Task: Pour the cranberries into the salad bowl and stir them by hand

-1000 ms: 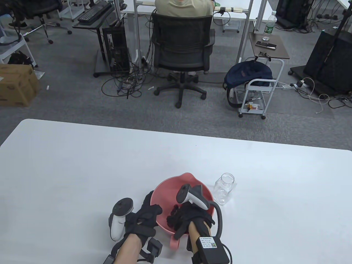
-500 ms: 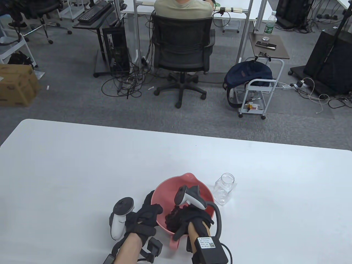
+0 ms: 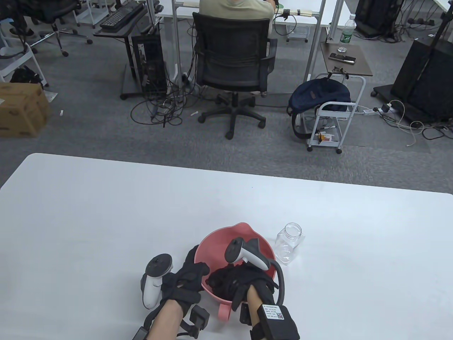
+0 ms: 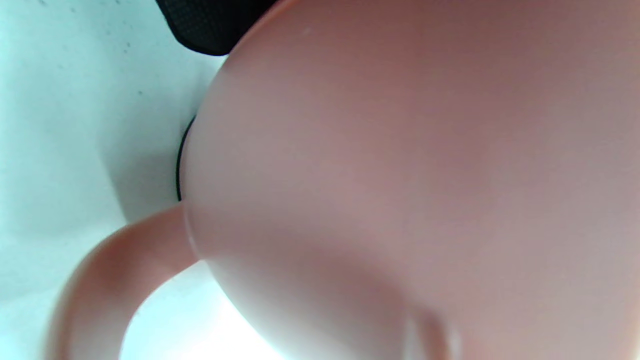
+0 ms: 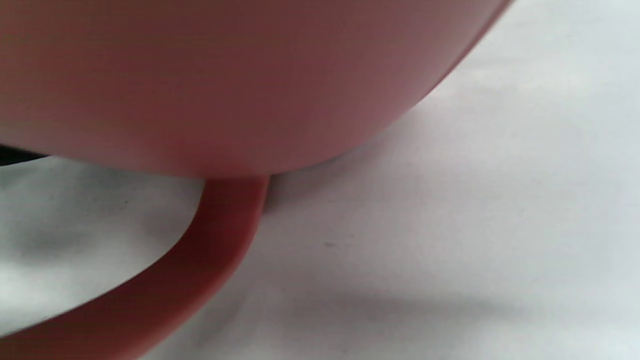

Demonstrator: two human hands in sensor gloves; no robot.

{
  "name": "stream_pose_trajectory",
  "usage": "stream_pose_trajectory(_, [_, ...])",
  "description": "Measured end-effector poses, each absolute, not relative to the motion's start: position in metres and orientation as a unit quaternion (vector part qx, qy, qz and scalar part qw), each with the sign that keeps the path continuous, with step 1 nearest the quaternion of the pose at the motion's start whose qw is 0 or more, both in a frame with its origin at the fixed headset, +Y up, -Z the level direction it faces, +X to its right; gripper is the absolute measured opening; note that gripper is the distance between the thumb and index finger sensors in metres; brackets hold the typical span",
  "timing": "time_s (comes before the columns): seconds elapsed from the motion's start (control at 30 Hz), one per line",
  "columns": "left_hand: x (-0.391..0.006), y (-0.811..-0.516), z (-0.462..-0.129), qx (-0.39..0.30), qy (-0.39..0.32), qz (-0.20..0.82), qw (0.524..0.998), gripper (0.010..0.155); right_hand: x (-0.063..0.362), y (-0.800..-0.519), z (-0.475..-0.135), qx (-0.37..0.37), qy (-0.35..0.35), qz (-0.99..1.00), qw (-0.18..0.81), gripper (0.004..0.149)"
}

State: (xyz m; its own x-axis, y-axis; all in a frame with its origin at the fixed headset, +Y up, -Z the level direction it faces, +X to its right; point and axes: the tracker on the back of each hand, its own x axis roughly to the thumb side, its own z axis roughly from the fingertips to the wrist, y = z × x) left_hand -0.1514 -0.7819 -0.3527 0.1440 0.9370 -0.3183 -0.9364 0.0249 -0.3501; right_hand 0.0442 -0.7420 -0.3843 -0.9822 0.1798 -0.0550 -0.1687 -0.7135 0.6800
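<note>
The pink salad bowl [image 3: 247, 232] stands near the table's front edge, its handle [image 3: 224, 312] pointing toward me. My left hand [image 3: 187, 279] grips the bowl's left rim, fingers curled over the edge. My right hand [image 3: 230, 283] is down inside the bowl, fingers stretched toward its near-left wall. The dark cranberries lie under that hand and cannot be made out from the black glove. The left wrist view is filled by the bowl's outer wall [image 4: 400, 175] and handle [image 4: 100, 280]. In the right wrist view I see the bowl's wall [image 5: 200, 75], its handle [image 5: 215, 250] and white table.
An empty clear jar [image 3: 289, 244] with no lid stands upright just right of the bowl. The white table [image 3: 106, 212] stretches far and to both sides. Beyond it is an office floor with a person seated in a chair [image 3: 231, 56].
My right hand has swept toward the bowl's near-left side, covering the cranberries that showed before. The forearm has shifted slightly right. The left hand, the bowl and the jar stay put.
</note>
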Motion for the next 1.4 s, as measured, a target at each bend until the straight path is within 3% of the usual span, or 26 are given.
stream_pose_trajectory(0.7, [-0.1515, -0.7827, -0.3528, -0.241, -0.001, 0.653, 0.718, 0.073, 0.0437, -0.7400, -0.3800, -0.016, 0.356, 0.931, 0.083, 0.070])
stream_pose_trajectory(1.13, [-0.1531, -0.7838, -0.3548, -0.243, 0.000, 0.650, 0.720, 0.073, 0.0430, -0.7389, -0.3811, -0.039, 0.361, 0.929, 0.072, 0.093])
stream_pose_trajectory(1.4, [-0.1536, -0.7838, -0.3552, -0.246, -0.005, 0.647, 0.722, 0.073, 0.0429, -0.7361, -0.3806, -0.063, 0.344, 0.937, 0.025, 0.090])
